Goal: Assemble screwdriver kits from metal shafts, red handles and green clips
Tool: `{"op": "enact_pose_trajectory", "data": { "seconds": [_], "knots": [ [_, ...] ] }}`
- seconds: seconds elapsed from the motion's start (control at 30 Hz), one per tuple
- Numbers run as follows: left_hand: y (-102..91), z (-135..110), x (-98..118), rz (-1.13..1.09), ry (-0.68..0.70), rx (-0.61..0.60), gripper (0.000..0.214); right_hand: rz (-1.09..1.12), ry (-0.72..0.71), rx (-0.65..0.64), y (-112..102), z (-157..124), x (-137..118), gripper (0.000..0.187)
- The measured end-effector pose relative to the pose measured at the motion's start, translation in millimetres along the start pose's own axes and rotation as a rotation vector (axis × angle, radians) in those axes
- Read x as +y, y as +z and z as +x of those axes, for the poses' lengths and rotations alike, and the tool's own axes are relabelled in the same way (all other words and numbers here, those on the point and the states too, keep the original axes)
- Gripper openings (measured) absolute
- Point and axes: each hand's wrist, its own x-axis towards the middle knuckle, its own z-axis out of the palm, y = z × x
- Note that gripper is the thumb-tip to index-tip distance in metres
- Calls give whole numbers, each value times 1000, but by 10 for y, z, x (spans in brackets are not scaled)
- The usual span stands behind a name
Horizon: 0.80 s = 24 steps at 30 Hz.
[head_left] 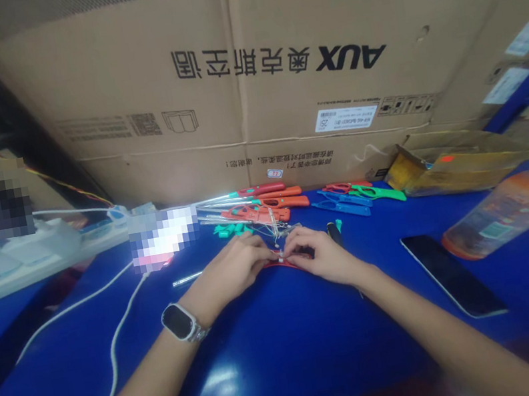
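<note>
Both my hands meet at the middle of the blue table (pixel 290 349). My left hand (pixel 235 267), with a smartwatch (pixel 181 322) on its wrist, pinches one end of a small red part (pixel 279 262) with a thin wire piece. My right hand (pixel 317 255) pinches the other end, fingers closed. Just behind them lies a pile of red, orange, green and blue long-nosed lighters (pixel 266 206) and small green parts (pixel 230 229). A metal rod (pixel 187 279) lies left of my left hand.
A large cardboard box (pixel 246 86) walls off the back. A phone (pixel 452 274) lies face down at right beside a toppled orange bottle (pixel 511 214). A white power strip (pixel 25 255) and white cable (pixel 111 345) sit at left. Yellow packaging (pixel 447 171) lies back right.
</note>
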Motion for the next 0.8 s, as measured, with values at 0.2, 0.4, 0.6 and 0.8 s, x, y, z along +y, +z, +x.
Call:
{"op": "enact_pose_trajectory", "data": {
  "seconds": [0.2, 0.4, 0.6, 0.8],
  "knots": [
    [49, 1, 6, -36, -14, 3, 32, -19, -17, -2, -3, -1, 10, 11],
    [60, -11, 0, -46, -23, -5, 32, -367, -88, -37, -17, -67, -131, 15],
    [54, -5, 8, -16, -33, -30, 33, -654, -189, -50, 12, -187, -306, 24],
    [36, 17, 55, -21, -30, -33, 32, -694, -202, -66, 54, -223, -293, 20]
  ]
}}
